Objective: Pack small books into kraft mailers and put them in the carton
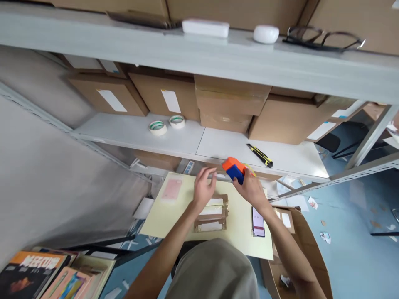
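Observation:
Above the far edge of the pale yellow table (pixel 246 243), my right hand (pixel 252 190) is closed around an orange-and-blue tape dispenser (pixel 234 169). A yellowish curved edge shows behind it. My left hand (pixel 204 189) hovers to its left, thumb and fingers apart and curled, with nothing in it. Below and between the hands, a small brown cardboard parcel (pixel 227 207) with white paper strips and shiny tape lies on the table. My left hand partly covers the view of it.
A phone (pixel 258 222) lies on the table near my right forearm, a pink sheet (pixel 172 189) at the left. A utility knife (pixel 260 155) and two tape rolls (pixel 157 128) lie on the shelf (pixel 218 143). An open carton (pixel 307 249) stands at the right, books (pixel 34 270) at lower left.

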`<state>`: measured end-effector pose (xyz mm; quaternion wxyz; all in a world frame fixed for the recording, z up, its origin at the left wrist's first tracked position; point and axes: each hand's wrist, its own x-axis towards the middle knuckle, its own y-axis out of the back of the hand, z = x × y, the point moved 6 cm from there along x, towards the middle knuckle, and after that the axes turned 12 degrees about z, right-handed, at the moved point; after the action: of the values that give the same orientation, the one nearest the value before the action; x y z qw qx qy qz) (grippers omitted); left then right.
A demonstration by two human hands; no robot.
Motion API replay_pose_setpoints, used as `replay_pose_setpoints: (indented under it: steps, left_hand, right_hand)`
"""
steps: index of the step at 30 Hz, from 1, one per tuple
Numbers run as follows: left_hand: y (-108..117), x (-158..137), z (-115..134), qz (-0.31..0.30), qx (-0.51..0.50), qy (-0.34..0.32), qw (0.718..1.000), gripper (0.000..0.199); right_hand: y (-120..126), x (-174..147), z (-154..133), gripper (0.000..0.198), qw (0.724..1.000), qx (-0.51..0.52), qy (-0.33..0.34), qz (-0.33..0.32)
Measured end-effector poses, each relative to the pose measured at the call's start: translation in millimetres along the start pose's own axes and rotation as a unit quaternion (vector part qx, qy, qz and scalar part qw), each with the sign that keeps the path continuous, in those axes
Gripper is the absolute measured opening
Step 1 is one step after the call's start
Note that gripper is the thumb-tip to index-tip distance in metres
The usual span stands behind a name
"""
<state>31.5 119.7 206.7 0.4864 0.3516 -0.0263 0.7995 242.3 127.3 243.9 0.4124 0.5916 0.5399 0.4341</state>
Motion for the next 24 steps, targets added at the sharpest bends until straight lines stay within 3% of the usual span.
replay_pose_setpoints:
  steps: [3,7,11,14,17,20,22,24]
  left_hand:
    - [-27,32,27,-0.03,-0.009,-0.04,0.999,0.032]
    - [-46,47,27,-0.052,0.007,-0.046,0.998,0.046]
    - [-44,30,15,-0.064,0.014,-0.029,0.997,0.047]
    - [-33,0,-11,-0.073,0.032,0.014,0.997,0.047]
    - [-10,-46,-59,-0.081,0.063,0.087,0.991,0.047]
    - [26,-107,-118,-0.081,0.116,0.2,0.97,0.046]
    - [52,-149,-151,-0.071,0.173,0.29,0.938,0.046]
    - [66,-183,-169,-0.08,0.213,0.356,0.906,0.044]
  right_hand:
    - [20,42,-35,0.051,0.997,0.005,0.055,0.058]
    - [17,92,-62,0.038,0.99,-0.035,0.103,0.091]
    - [-5,123,-66,0.042,0.987,-0.05,0.113,0.099]
    - [-20,128,-62,0.051,0.984,-0.047,0.134,0.112]
    - [-29,105,-49,0.056,0.975,-0.02,0.133,0.178]
    - [-57,49,-29,0.056,0.972,0.029,0.125,0.197]
    - [-93,1,-15,0.058,0.985,0.049,0.113,0.124]
    - [-138,-46,-1,0.061,0.998,0.036,0.058,-0.008]
